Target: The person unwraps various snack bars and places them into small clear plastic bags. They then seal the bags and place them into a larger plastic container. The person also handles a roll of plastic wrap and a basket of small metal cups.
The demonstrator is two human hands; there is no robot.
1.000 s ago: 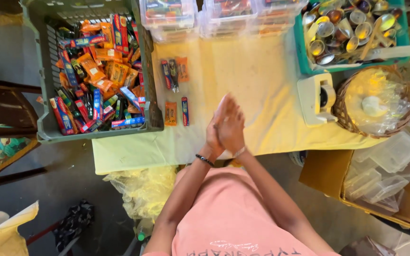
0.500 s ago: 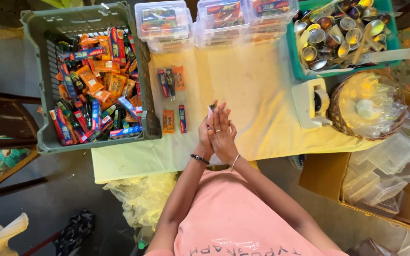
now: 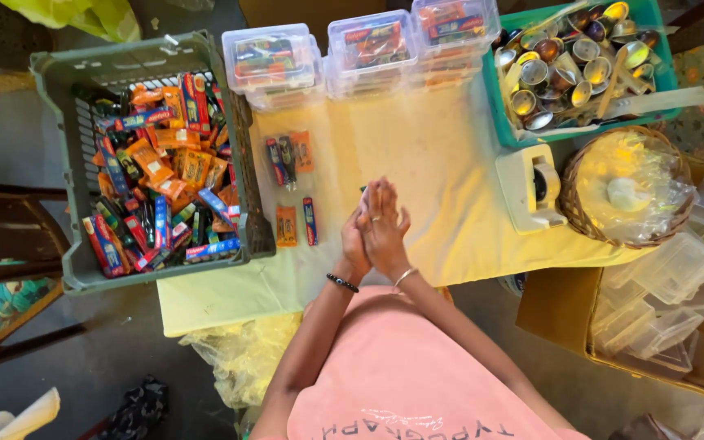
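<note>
Head view: the left hand and the right hand are pressed together palm to palm above the yellow cloth that covers the table. Fingers are extended and point away from the body. Neither hand grasps anything; both are flat and released.

A dark bead bracelet sits on the left wrist, and a thin metal bangle on the right wrist.

Nearest items: small packets lie flat on the cloth just left of the hands, and a further group of packets lies beyond them. They are apart from both hands.

A grey crate at the left edge of the table holds many similar packets in orange, red and blue. Clear lidded boxes stand in a row at the far edge. A teal bin at the far right holds metal cups. A white tape dispenser and a wicker basket with clear plastic stand to the right.
</note>
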